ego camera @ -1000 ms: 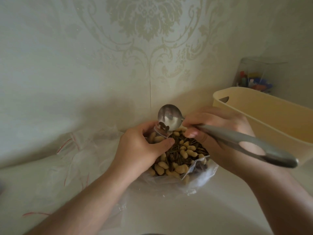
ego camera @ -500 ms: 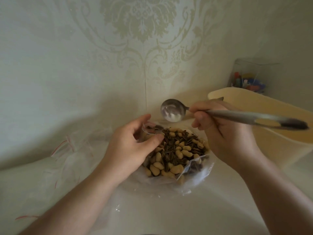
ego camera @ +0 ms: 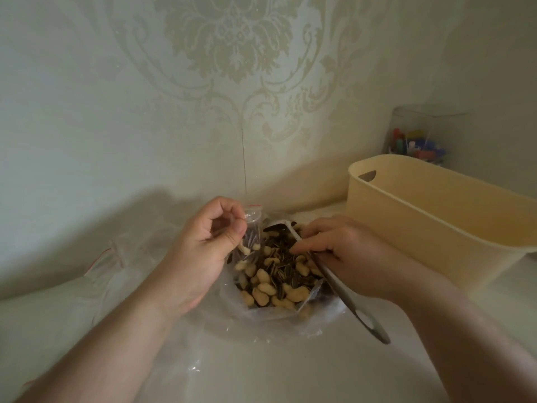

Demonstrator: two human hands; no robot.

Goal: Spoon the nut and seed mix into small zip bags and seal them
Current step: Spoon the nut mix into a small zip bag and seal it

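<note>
Two hands meet over an open clear bag (ego camera: 279,311) of nut and seed mix (ego camera: 279,271) that sits on the pale worktop (ego camera: 261,370), between the two wrists and close to the wallpapered wall (ego camera: 203,97). The left hand (ego camera: 203,248) is on the left side of the heap, its thumb and curled fingers pinching a small zip bag (ego camera: 252,225) by the upper part, so that the red-striped mouth stands just above the fingertips and the pouch hangs down against the left edge of the mix; a few peanuts and striped seeds show through its clear wall. The right hand (ego camera: 351,254) lies on the right side of the heap, fingers curled round the grey handle of a metal spoon (ego camera: 343,289); the handle runs down and to the right past the wrist, and the bowl is pushed into the far side of the mix, partly buried and loaded with dark seeds, near the small bag. The mix, pale peanuts among striped sunflower seeds, fills the gap between the hands and touches the spoon. To the left on the worktop lies a loose pile of empty zip bags (ego camera: 107,257) with red strips. To the right stands a cream plastic basket (ego camera: 430,228), and behind it a clear container (ego camera: 418,141) holding small coloured items, too blurred to identify.
</note>
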